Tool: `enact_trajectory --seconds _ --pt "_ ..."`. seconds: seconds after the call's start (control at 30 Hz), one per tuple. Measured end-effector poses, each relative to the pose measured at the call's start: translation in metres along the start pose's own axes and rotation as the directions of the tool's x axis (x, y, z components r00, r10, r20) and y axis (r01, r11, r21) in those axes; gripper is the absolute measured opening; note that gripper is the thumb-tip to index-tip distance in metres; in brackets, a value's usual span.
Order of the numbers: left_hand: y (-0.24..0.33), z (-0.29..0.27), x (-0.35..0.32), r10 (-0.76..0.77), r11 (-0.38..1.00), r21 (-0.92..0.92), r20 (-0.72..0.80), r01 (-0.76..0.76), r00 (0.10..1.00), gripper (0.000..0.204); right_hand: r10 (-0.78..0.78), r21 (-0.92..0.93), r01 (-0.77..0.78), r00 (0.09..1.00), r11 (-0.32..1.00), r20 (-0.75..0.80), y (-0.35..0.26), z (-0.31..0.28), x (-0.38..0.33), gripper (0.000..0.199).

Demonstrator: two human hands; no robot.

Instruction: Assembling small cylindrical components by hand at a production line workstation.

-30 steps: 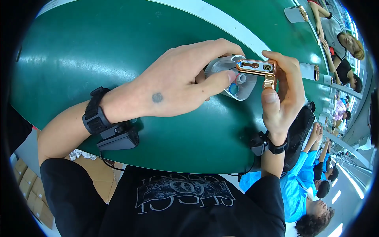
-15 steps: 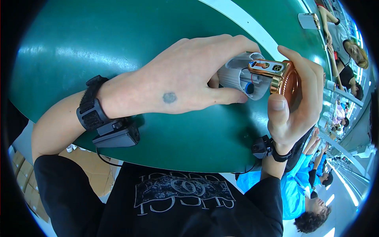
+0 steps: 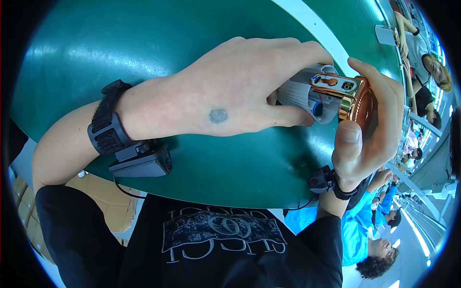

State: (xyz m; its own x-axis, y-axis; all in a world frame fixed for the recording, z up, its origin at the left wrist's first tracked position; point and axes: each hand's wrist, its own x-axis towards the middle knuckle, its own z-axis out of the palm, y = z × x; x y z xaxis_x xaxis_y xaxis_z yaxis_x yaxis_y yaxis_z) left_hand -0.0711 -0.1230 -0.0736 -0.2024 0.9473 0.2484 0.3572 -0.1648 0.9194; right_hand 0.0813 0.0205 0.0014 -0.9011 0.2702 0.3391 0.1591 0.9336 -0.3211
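turned since a second ago, the white housing (image 3: 297,92) shows more of its ribbed side, and the gold piece (image 3: 363,102) now bares more of its round, coppery face; both sit farther right in view. the housing is a hollow shell, its open end to the right, with a round blue part (image 3: 317,109) and a thin red wire inside. the gold piece is shiny, with a narrow arm carrying a white panel that overlaps the open end; whether they touch, i cannot tell. the left hand (image 3: 247,91) grasps the housing, fingers over the far side, thumb along the near one, hiding much of it. the right hand (image 3: 377,144) grips the gold piece between thumb and fingers, covering its outer edge. both wrists wear black straps with small devices. beneath is a glossy green table (image 3: 225,168) with a white strip (image 3: 314,26) beyond the hands. a white cylinder (image 3: 385,35) stands at upper right, near a co-worker; another, in blue (image 3: 356,235), sits at lower right. cardboard (image 3: 103,199) lies below the table's left edge.
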Motion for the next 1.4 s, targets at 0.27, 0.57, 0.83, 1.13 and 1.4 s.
enact_trajectory --seconds 0.27,0.57,0.83,1.13,1.4 --pt "-0.001 0.001 0.000 -0.014 1.000 -0.002 0.014 0.014 1.000 0.065 0.024 0.015 -0.024 1.000 1.000 -0.003 -0.002 0.005 -0.002 0.083" --pt "-0.002 0.001 0.000 -0.022 1.000 -0.012 0.027 0.023 0.999 0.064 -0.048 -0.103 0.051 0.998 0.993 0.030 -0.001 0.002 -0.002 0.081" --pt "-0.004 -0.001 -0.003 0.003 1.000 -0.009 0.049 -0.003 0.999 0.063 -0.170 -0.095 0.170 0.985 0.981 0.007 0.006 0.005 -0.004 0.084" --pt "-0.006 0.000 -0.004 0.033 0.999 0.016 0.054 -0.034 0.998 0.060 0.078 0.151 -0.063 0.992 0.987 -0.094 -0.001 0.006 -0.009 0.094" --pt "-0.007 0.002 -0.003 0.056 0.998 0.011 0.019 -0.056 0.998 0.061 0.000 0.041 0.001 1.000 0.999 -0.020 0.001 0.007 -0.008 0.092"
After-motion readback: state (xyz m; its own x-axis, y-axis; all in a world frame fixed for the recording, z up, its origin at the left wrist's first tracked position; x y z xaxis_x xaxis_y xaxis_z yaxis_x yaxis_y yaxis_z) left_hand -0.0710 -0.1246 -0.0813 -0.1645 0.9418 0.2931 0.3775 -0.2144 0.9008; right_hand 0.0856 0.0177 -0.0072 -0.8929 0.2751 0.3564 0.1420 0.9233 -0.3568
